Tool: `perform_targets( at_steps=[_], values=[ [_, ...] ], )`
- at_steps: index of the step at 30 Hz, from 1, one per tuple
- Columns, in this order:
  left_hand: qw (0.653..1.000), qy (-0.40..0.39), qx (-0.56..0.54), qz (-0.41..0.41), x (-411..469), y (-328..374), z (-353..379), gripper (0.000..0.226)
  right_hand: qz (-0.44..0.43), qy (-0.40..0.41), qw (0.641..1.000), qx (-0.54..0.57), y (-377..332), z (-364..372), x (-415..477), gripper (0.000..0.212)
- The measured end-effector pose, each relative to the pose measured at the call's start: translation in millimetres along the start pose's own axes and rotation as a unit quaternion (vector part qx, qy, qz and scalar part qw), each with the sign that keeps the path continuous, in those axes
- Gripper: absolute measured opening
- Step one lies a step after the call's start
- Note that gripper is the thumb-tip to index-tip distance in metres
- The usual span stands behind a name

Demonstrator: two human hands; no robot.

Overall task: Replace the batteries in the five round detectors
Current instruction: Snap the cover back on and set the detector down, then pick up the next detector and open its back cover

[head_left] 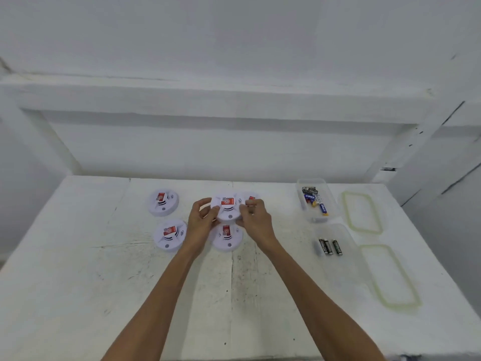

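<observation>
Five round white detectors with red labels are on the white table. One detector (227, 207) sits between both hands: my left hand (202, 220) grips its left edge and my right hand (256, 217) grips its right edge. Another detector (250, 197) lies behind my right hand, mostly hidden. Below the hands rests a further detector (227, 237). Two more lie to the left, one at the back (163, 202) and one at the front (170, 234).
A clear tub (316, 200) at the right holds several batteries. Nearer me, a second clear tub (335, 247) holds three dark batteries (330, 246). Two clear lids (361, 212) (389, 276) lie along the table's right edge. A white shelf frame stands behind.
</observation>
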State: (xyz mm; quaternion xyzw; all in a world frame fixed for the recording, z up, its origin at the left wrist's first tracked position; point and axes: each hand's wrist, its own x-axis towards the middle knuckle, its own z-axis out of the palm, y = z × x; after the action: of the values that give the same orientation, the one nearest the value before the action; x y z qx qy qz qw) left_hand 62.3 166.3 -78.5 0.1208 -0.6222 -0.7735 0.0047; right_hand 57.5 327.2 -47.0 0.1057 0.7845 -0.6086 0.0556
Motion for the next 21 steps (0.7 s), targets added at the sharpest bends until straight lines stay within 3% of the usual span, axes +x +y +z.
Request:
perform_targets(
  at_steps=[10, 15, 21],
  values=[
    [0.995, 0.066, 0.057, -0.038, 55, -11, -60, 0.033, -0.017, -0.050, 0.994, -0.092, -32, 66, 33, 0.044],
    [0.981, 0.056, 0.185, -0.011, 60, -9, -54, 0.039, -0.015, -0.041, 0.989, -0.144, -25, 74, 45, 0.036],
    [0.964, 0.046, 0.260, -0.029, 73, -13, -54, 0.030, -0.002, -0.059, 0.982, -0.182, -10, 81, 57, 0.028]
  ],
)
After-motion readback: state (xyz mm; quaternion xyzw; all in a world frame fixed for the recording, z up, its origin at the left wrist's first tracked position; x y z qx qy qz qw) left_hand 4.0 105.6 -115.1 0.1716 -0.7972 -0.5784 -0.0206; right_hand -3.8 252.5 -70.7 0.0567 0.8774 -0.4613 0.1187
